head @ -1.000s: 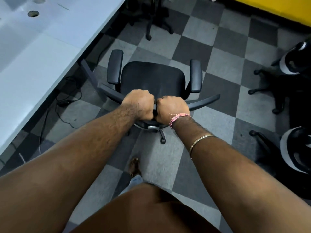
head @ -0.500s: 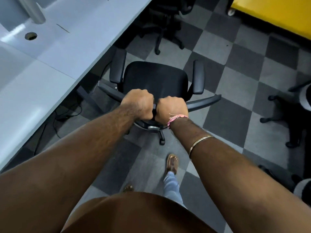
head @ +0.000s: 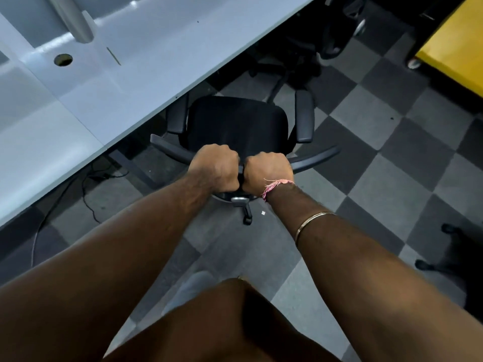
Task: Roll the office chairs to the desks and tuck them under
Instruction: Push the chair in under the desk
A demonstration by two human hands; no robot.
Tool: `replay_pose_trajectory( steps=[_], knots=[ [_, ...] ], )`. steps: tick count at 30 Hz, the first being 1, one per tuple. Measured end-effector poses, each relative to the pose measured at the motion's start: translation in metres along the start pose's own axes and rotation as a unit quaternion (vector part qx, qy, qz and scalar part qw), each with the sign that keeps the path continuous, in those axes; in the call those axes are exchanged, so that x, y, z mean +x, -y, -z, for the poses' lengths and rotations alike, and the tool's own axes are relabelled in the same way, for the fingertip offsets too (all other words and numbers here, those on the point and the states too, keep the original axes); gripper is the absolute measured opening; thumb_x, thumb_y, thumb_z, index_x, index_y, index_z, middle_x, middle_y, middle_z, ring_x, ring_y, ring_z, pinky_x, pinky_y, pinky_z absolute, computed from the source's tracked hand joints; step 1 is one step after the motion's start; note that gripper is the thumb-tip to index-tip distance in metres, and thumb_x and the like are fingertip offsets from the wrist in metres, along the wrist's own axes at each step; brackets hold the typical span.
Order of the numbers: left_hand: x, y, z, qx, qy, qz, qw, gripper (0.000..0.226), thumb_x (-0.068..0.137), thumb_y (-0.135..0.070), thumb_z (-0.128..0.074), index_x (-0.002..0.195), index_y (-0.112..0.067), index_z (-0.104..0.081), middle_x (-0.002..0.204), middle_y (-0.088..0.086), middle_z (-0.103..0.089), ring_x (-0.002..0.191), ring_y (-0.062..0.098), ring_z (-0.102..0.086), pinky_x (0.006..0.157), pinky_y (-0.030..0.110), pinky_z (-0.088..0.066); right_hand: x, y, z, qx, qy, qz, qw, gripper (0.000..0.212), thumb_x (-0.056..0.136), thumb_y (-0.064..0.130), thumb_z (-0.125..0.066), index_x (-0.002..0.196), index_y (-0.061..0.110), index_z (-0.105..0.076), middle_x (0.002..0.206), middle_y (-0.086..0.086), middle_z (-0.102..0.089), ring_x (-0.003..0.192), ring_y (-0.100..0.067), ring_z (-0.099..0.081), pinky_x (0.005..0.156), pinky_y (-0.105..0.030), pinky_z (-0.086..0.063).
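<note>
**The Floor and the Desk**

The floor (head: 386,163) is made of carpet squares, light grey and dark grey, like a checkerboard. A black office chair (head: 237,121) stands on it near the middle, with one wheel (head: 247,219) showing at 6 o'clock from its seat. A black cable (head: 88,189) lies in loops on the floor at 9 o'clock. A tiny white scrap (head: 263,212) lies just beside the wheel. At 4 o'clock, black chair feet (head: 431,265) rest on the squares. The pale grey desk (head: 146,64) fills the 10 o'clock corner. It has a round hole (head: 63,59) in its top.
</note>
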State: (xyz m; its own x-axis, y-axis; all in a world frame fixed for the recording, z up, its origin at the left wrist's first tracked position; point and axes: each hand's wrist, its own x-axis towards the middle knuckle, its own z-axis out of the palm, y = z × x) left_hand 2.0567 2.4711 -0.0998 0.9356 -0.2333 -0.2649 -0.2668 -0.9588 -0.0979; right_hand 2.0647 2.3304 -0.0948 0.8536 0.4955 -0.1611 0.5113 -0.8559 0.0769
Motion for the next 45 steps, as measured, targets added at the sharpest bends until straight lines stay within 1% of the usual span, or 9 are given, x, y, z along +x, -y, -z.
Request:
replay_pose_trajectory(
  steps=[10,14,16,20,23,26,35,38,45],
  knots=[
    [0.128,0.042,0.028,-0.004,-0.016,0.055,0.998,0.023,0.08,-0.045,-0.057,0.077,-0.025,-0.067,0.068,-0.004,-0.063,0.06,0.02,-0.06,0.056,0.031,-0.047,0.143,-0.074,0.012,-0.008,-0.014,0.056,0.998,0.021,0.079,0.042,-0.058,0.071,0.025,-0.049,0.074,-0.003,-0.065,0.07,-0.03,-0.066,0.059,-0.032,-0.042],
    [0.173,0.063,0.041,-0.01,-0.021,0.074,0.997,0.025,0.079,-0.046,-0.058,0.072,-0.023,-0.065,0.064,-0.004,-0.057,0.057,0.019,-0.056,0.056,0.03,-0.047,0.197,-0.096,0.019,-0.024,-0.007,0.088,0.996,0.024,0.077,0.046,-0.059,0.07,0.025,-0.05,0.075,-0.003,-0.065,0.07,-0.031,-0.066,0.058,-0.033,-0.043],
    [0.193,0.054,0.049,-0.026,-0.021,0.071,0.997,0.025,0.08,-0.045,-0.059,0.068,-0.023,-0.061,0.064,-0.004,-0.058,0.054,0.018,-0.052,0.055,0.03,-0.047,0.212,-0.12,0.02,-0.045,-0.002,0.103,0.994,0.022,0.076,0.047,-0.059,0.074,0.025,-0.055,0.078,-0.003,-0.067,0.072,-0.031,-0.067,0.058,-0.033,-0.043],
    [0.217,0.029,0.058,-0.066,-0.022,0.079,0.994,0.03,0.082,-0.045,-0.063,0.064,-0.023,-0.054,0.057,-0.007,-0.045,0.048,0.014,-0.042,0.053,0.029,-0.04,0.223,-0.159,0.019,-0.071,-0.003,0.133,0.989,0.023,0.075,0.048,-0.058,0.076,0.025,-0.057,0.081,-0.001,-0.068,0.072,-0.03,-0.066,0.06,-0.034,-0.046],
    [0.231,0.032,0.063,-0.062,-0.011,0.096,0.993,0.028,0.081,-0.045,-0.06,0.066,-0.023,-0.053,0.062,-0.005,-0.051,0.053,0.017,-0.047,0.056,0.031,-0.043,0.238,-0.168,0.021,-0.068,-0.013,0.155,0.985,0.026,0.076,0.048,-0.058,0.081,0.024,-0.062,0.083,-0.002,-0.069,0.075,-0.03,-0.067,0.061,-0.034,-0.045],
    [0.245,0.029,0.07,-0.05,0.004,0.12,0.991,0.027,0.081,-0.048,-0.057,0.071,-0.023,-0.058,0.063,-0.005,-0.048,0.059,0.021,-0.053,0.058,0.033,-0.047,0.251,-0.182,0.02,-0.067,-0.021,0.184,0.98,0.031,0.077,0.052,-0.057,0.083,0.023,-0.065,0.083,-0.003,-0.069,0.076,-0.031,-0.068,0.062,-0.035,-0.046],
    [0.262,-0.04,0.093,-0.052,0.057,0.231,0.97,0.026,0.086,-0.047,-0.057,0.079,-0.023,-0.062,0.067,-0.003,-0.055,0.061,0.016,-0.056,0.062,0.033,-0.051,0.24,-0.246,0.02,-0.062,-0.013,0.282,0.957,0.021,0.079,0.041,-0.058,0.079,0.022,-0.065,0.081,-0.006,-0.068,0.075,-0.032,-0.067,0.06,-0.033,-0.039],
    [0.262,-0.079,0.098,-0.062,0.067,0.255,0.963,0.028,0.087,-0.049,-0.056,0.075,-0.024,-0.057,0.066,-0.004,-0.055,0.059,0.015,-0.055,0.062,0.034,-0.054,0.221,-0.273,0.018,-0.057,-0.006,0.315,0.947,0.018,0.079,0.04,-0.059,0.071,0.024,-0.057,0.076,-0.003,-0.067,0.07,-0.03,-0.065,0.059,-0.032,-0.038],
    [0.281,-0.147,0.1,-0.089,0.053,0.292,0.951,0.04,0.087,-0.061,-0.055,0.07,-0.026,-0.057,0.062,-0.005,-0.057,0.054,0.014,-0.054,0.052,0.032,-0.047,0.202,-0.336,0.008,-0.079,-0.011,0.371,0.925,0.024,0.078,0.04,-0.059,0.065,0.024,-0.046,0.071,-0.002,-0.064,0.066,-0.027,-0.062,0.057,-0.034,-0.039]
  ],
)
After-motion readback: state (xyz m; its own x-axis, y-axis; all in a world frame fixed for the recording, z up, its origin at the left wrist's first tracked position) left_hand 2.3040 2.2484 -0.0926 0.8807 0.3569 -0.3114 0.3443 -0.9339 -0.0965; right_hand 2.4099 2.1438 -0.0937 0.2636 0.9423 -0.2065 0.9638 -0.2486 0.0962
